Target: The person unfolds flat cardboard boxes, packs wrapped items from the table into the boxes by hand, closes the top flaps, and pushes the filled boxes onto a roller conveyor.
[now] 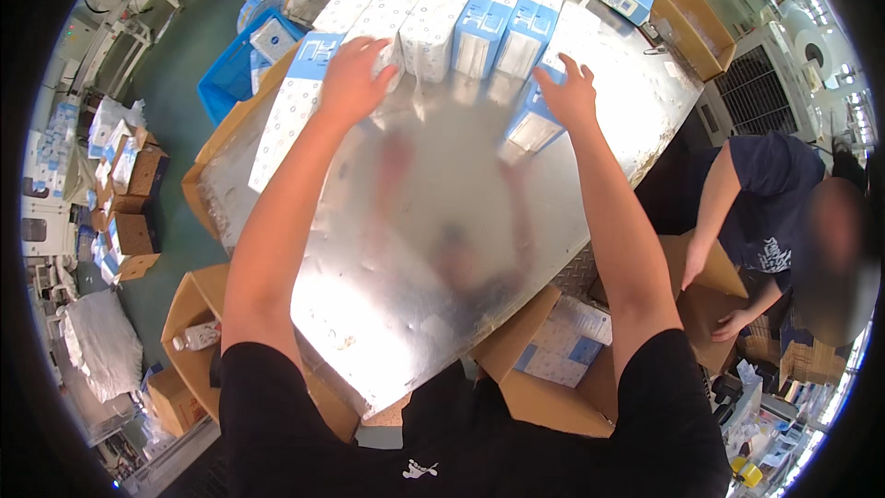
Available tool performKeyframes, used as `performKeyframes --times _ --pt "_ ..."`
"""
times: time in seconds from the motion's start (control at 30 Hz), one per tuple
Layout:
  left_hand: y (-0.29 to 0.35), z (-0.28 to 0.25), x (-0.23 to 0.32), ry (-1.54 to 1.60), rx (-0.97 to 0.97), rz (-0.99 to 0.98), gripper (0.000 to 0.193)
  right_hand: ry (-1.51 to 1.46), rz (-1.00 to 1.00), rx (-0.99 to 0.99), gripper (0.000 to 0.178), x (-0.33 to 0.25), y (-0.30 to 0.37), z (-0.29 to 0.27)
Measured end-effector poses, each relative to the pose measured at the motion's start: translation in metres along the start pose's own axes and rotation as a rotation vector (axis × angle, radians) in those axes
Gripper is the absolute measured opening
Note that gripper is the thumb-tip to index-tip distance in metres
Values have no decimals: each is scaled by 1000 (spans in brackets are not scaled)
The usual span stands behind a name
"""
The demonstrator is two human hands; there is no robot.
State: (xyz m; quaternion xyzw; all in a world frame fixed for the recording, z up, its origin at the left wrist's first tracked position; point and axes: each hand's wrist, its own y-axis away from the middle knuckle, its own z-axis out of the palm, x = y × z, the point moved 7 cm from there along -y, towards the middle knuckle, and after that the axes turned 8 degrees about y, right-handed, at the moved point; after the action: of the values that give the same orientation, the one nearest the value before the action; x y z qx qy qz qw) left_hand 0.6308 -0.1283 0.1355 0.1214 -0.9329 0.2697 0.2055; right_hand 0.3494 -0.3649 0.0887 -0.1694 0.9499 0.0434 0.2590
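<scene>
Several white-and-blue boxes (442, 14) already stand in a row at the far edge of the metal surface (433, 249); your left hand (352, 78) lies spread on one, your right hand (569, 92) open against another (535, 124) beside the row.

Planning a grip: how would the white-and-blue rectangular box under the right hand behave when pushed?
The white-and-blue rectangular box probably slides easily, since the shiny metal table looks smooth. Lying flat under the right hand, it seems unlikely to tip. Its straight edges suggest stiffness.
</scene>
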Motion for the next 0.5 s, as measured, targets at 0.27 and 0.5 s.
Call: performKeyframes --times 0.27,0.5 --pt "-127 160 30 30 -247 -18 62 279 285 -77 103 -4 -80 10" --pt "-188 209 63 -203 -427 -102 92 542 -266 -178 96 -17 -133 10"
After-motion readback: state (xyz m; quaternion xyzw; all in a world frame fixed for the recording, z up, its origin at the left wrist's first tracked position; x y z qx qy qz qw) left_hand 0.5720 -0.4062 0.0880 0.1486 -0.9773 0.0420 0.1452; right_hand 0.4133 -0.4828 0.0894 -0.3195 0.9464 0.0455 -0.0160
